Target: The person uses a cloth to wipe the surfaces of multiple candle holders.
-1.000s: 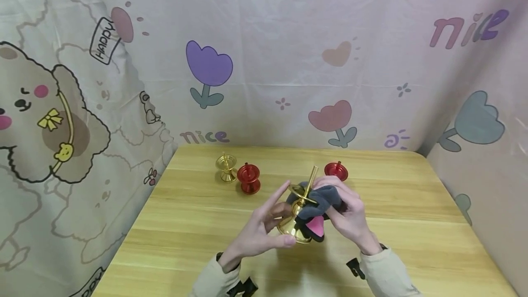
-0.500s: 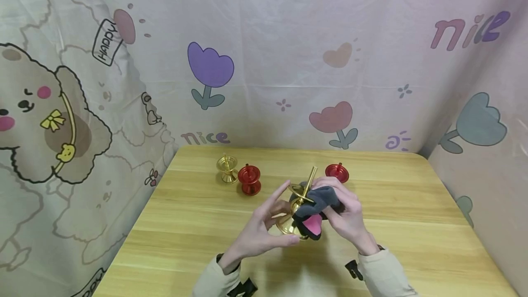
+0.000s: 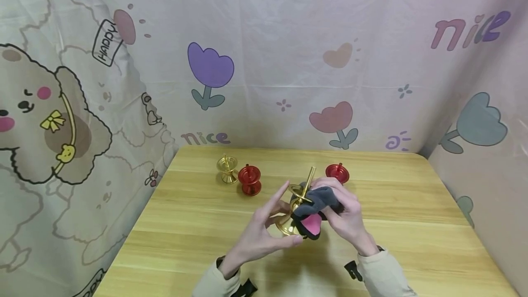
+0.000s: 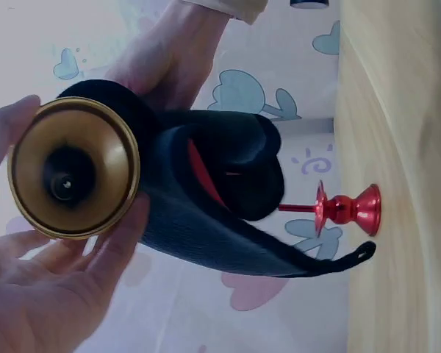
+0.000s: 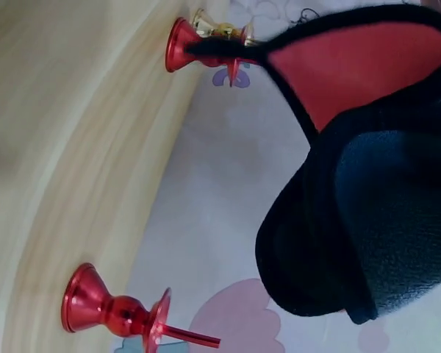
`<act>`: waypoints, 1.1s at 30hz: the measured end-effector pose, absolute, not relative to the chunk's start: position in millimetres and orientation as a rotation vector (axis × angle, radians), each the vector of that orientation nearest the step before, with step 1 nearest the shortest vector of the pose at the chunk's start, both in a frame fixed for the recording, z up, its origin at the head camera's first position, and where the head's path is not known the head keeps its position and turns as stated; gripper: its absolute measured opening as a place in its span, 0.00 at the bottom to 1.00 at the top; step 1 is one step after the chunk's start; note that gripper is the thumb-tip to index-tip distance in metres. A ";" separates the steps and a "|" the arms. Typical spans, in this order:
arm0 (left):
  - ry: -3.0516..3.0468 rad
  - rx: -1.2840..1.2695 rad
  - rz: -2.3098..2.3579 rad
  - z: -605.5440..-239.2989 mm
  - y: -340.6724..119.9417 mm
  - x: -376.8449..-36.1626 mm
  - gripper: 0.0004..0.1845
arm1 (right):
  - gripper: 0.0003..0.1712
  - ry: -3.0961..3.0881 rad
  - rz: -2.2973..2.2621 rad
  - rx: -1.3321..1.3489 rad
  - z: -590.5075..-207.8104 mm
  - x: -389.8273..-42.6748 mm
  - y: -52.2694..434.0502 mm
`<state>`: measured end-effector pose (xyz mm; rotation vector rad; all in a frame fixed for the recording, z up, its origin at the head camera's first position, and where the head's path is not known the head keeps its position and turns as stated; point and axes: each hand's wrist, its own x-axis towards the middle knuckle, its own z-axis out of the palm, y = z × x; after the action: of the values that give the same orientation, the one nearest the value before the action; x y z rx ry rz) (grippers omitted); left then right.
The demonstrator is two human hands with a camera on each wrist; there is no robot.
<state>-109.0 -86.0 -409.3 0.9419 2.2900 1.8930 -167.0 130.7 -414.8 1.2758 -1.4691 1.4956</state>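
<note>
My left hand (image 3: 264,228) holds a gold candle holder (image 3: 287,223) by its round base, thumb below and fingers at the far side, index finger up by the dish. The holder is tilted and raised over the table; its hollow underside faces the left wrist view (image 4: 73,169). My right hand (image 3: 344,207) grips a dark grey cloth (image 3: 316,200) with black edging and a pink patch, pressed round the holder's stem below the dish. In the right wrist view the cloth (image 5: 397,213) hides the holder and most of the right hand.
On the wooden table (image 3: 185,233) a smaller gold candle holder (image 3: 228,168) and a red one (image 3: 249,180) stand at the back left. Another red holder (image 3: 337,172) stands behind my right hand. A patterned fabric backdrop (image 3: 264,58) rises behind the table.
The gold holder and the cloth have shifted slightly left, with the cloth still against the stem. My right hand has moved a little left too. The holders on the table stay put.
</note>
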 end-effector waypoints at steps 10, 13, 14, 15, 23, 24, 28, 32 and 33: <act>1.952 1.045 1.993 -417.7 -89.9 -116.3 0.53 | 0.08 -1.480 1.590 1.236 -422.5 -165.9 131.5; 2.154 0.956 1.867 -414.6 -88.5 -114.9 0.57 | 0.08 -1.486 1.557 1.231 -424.0 -166.8 133.5; 2.209 0.931 1.839 -413.2 -87.5 -114.0 0.58 | 0.08 -1.485 1.544 1.235 -424.0 -167.2 133.9; 2.251 0.912 1.826 -411.8 -86.4 -113.0 0.59 | 0.08 -1.482 1.531 1.245 -423.2 -167.2 134.0; 1.974 1.038 2.010 -413.7 -90.7 -117.1 0.56 | 0.08 -1.468 1.525 1.329 -418.9 -166.4 133.3; 1.896 1.056 2.027 -414.6 -91.4 -118.4 0.55 | 0.08 -1.467 1.533 1.328 -419.0 -166.5 133.4; 1.809 1.032 1.991 -415.8 -93.1 -118.9 0.53 | 0.08 -1.470 1.556 1.307 -420.0 -167.3 135.4; 2.043 0.930 1.853 -413.0 -92.2 -115.3 0.57 | 0.09 -1.511 1.551 1.285 -422.0 -167.8 138.5; 2.089 0.904 1.836 -412.6 -91.5 -114.4 0.58 | 0.10 -1.536 1.544 1.272 -422.7 -167.5 139.2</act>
<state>-114.4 -91.5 -412.6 0.9042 2.0886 1.8360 -167.5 139.2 -422.7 1.2722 -1.5362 1.5439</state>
